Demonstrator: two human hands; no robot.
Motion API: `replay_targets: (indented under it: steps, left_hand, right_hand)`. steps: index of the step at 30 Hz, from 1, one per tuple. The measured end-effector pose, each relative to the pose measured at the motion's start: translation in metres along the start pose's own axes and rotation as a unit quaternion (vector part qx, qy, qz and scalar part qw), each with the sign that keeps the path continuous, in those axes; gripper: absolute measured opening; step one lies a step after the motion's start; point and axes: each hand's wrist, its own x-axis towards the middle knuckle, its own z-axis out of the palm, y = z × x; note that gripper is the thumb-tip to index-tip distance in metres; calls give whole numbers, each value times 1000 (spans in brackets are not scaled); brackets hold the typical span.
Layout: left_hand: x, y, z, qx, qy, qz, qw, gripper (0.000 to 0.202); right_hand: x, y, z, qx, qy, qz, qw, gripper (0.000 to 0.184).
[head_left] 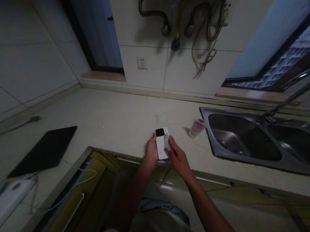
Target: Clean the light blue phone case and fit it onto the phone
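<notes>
A small white rectangular device (160,142) with a black square at its far end lies at the front edge of the pale countertop (112,116). My left hand (151,149) grips its left side, fingers curled around it. My right hand (177,156) presses a small greyish wipe or cloth (167,141) against the device's right side, fingers closed on it.
A small white bottle (196,128) with a pink label lies beside the steel double sink (251,140) and its tap (294,94). A black slab (45,150) rests on the left counter, with a white appliance (6,197) and cable nearby. A wall socket (142,62) and hoses (183,15) are behind.
</notes>
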Motion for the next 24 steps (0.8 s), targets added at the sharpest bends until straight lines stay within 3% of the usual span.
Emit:
replay_targets:
  steps: [4, 8, 12, 19, 24]
  left_hand:
    - [-10, -6, 8, 15, 2, -25, 1000, 53]
    - [-17, -11, 17, 4, 25, -47, 999, 50]
    - [-15, -13, 16, 4, 26, -75, 997, 52]
    - [-11, -7, 15, 19, 0, -47, 999, 64]
    - [-11, 0, 17, -29, 8, -9, 1000, 75]
  right_hand:
    - [31, 8, 3, 27, 34, 60, 997, 71]
    - [63, 16, 0, 10, 55, 85, 995, 58]
    - [80, 10, -5, -97, -15, 5, 995, 39]
    - [82, -12, -5, -211, -115, -128, 962, 35]
    - [63, -15, -1, -257, -183, -207, 926, 38]
